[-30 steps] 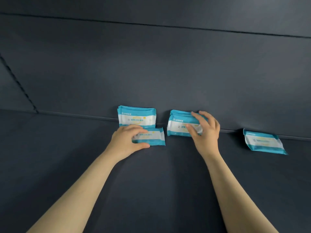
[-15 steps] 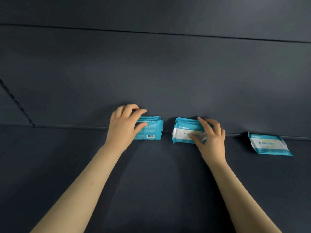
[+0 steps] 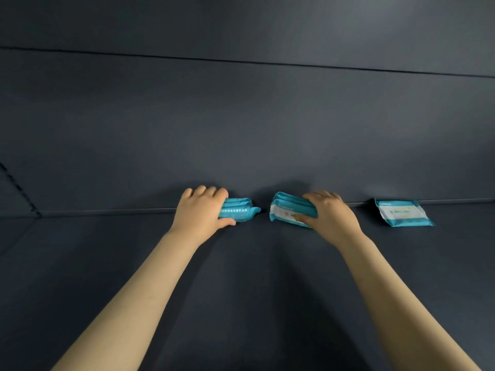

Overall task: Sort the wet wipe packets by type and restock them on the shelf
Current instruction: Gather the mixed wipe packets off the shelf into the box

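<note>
Left hand (image 3: 199, 210) gripping teal wet wipe packets (image 3: 237, 210), possibly two stacked, right hand (image 3: 330, 216) clamping tilted wipe packets (image 3: 288, 208), lone packet (image 3: 401, 213) lying well right

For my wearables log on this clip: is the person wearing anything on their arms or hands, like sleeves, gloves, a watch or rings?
Nothing worn shows. The left hand and right hand are bare: no gloves, and no ring on the fingers in view. The left forearm and right forearm are uncovered to the frame edge, without sleeves, watch, wristband or markings.
</note>
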Demonstrator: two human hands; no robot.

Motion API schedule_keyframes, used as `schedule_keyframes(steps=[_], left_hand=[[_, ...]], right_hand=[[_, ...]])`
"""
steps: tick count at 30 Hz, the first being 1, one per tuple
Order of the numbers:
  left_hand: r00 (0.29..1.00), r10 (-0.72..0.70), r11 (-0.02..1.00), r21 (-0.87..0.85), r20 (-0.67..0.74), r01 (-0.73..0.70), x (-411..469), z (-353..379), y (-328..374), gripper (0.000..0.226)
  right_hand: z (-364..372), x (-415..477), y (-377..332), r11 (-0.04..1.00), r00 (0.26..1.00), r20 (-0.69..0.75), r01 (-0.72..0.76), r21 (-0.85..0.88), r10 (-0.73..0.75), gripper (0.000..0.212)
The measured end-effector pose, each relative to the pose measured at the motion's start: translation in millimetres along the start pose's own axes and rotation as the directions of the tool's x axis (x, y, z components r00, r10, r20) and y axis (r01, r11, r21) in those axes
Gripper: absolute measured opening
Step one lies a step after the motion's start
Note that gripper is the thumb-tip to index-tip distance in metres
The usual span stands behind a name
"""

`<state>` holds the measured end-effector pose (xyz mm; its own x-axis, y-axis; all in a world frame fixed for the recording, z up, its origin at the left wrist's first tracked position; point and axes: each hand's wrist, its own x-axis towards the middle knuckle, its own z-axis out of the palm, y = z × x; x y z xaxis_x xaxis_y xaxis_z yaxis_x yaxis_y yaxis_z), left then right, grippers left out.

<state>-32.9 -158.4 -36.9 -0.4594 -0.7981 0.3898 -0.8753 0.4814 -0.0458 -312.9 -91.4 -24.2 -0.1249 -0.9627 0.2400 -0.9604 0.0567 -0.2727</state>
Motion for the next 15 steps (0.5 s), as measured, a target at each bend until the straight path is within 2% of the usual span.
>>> schedule_keyframes(steps=[3, 6, 8, 10, 12, 15], left_hand=[[0.999, 0.045, 0.999, 0.002, -0.031, -0.045, -5.4, -3.8, -0.8, 0.052], [0.994, 0.07, 0.994, -0.076, -0.079, -0.076, -10.1, -9.0, 1.4, 0.05], [0.997, 0.037, 0.983, -0.179, -0.062, -0.048, -7.1, -18.5, 11.5, 0.05], [1.0, -0.009, 0.954, -0.299, -0.002, 0.008, 2.5, -28.8, 28.7, 0.052], [0.995, 0.013, 0.9, -0.435, 0.094, 0.029, 17.0, -32.3, 51.5, 0.051], [0.965, 0.127, 0.759, -0.649, 0.229, 0.054, 43.3, -27.0, 97.9, 0.045]], right_hand=[[0.5, -19.8, -3.8, 0.998, 0.997, -0.058, -0.044, 0.039, 0.046, 0.051], [-5.4, -39.8, -0.6, 0.955, 0.965, -0.173, -0.147, 0.256, 0.195, 0.042], [-14.9, -52.7, 4.7, 0.822, 0.912, -0.166, -0.245, 0.514, 0.376, 0.032], [-24.1, -66.3, 14.2, 0.6, 0.853, -0.121, -0.25, 0.76, 0.508, 0.024], [-32.1, -79.8, 30.5, 0.454, 0.795, -0.1, -0.234, 0.86, 0.599, 0.02], [-40.1, -100.5, 70.6, 0.39, 0.719, -0.08, -0.277, 0.878, 0.69, 0.029]])
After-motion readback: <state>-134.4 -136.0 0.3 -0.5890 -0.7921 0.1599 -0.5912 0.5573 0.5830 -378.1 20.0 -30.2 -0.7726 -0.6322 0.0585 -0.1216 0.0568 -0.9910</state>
